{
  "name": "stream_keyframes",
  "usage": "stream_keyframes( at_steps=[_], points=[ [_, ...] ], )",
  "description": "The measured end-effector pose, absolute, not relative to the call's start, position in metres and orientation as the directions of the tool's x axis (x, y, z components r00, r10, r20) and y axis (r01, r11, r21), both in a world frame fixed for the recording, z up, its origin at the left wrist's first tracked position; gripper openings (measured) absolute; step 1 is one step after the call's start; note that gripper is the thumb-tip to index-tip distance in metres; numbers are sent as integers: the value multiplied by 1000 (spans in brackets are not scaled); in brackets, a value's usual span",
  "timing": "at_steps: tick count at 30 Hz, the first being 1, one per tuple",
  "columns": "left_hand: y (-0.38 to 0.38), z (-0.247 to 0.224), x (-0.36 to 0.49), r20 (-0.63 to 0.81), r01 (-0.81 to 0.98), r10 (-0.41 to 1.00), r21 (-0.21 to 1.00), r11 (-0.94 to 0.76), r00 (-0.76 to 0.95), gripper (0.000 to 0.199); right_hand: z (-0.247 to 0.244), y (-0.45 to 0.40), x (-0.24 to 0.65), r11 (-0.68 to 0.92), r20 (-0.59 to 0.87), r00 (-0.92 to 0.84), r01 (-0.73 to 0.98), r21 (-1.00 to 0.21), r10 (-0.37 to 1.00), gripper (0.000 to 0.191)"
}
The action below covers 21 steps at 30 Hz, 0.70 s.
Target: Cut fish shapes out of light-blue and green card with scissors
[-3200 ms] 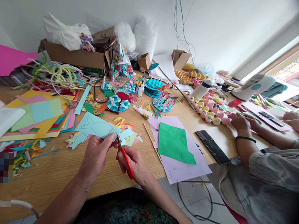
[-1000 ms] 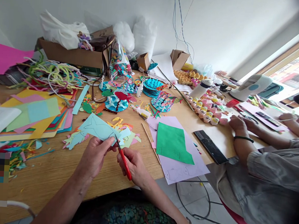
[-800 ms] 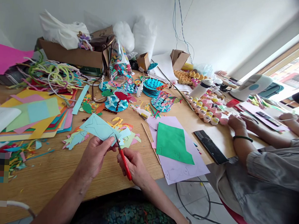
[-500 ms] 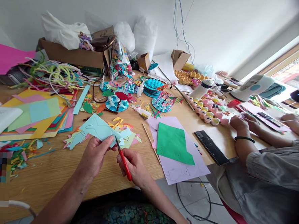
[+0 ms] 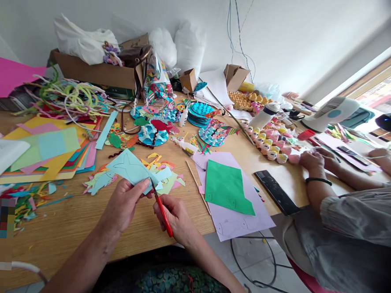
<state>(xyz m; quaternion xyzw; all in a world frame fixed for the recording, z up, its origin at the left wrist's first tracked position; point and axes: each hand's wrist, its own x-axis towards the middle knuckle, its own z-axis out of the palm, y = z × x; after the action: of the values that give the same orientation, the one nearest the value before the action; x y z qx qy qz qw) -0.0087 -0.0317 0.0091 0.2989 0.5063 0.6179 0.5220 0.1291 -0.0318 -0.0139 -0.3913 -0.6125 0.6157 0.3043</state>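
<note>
My left hand [image 5: 126, 199] pinches a light blue sheet of paper [image 5: 128, 165] between thumb and fingers, above the table. A fish-like outline is drawn on the sheet in dark line. In my right hand [image 5: 174, 213] is a pair of scissors [image 5: 163, 215] with red handles, its blades against the right edge of the blue paper. Beneath and behind the sheet lie paper scraps [image 5: 168, 182] and cut-out paper fish [image 5: 99, 180]. To the right, a green sheet [image 5: 226, 186] rests on a lilac sheet [image 5: 240, 226] that has fish drawn on it.
A stack of coloured paper [image 5: 85, 157] lies left, with pipe cleaners [image 5: 75, 97] behind it. Decorated blue plates [image 5: 153, 135] and a glue bottle [image 5: 183, 118] stand further back. A black phone [image 5: 275, 192] lies right, near a co-worker's hands [image 5: 314, 161].
My hands, the scissors and the blue paper hold nearly the same place. The co-worker's hand and arm at the right have shifted slightly.
</note>
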Motion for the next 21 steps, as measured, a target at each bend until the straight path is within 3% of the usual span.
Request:
stream_keyframes(
  at_steps=[21],
  points=[
    [-33,11,-9,-207,-349,953,929,121,-221,11,-16,-31,133,-30,-89,-522,119,-992,848,42]
  ],
)
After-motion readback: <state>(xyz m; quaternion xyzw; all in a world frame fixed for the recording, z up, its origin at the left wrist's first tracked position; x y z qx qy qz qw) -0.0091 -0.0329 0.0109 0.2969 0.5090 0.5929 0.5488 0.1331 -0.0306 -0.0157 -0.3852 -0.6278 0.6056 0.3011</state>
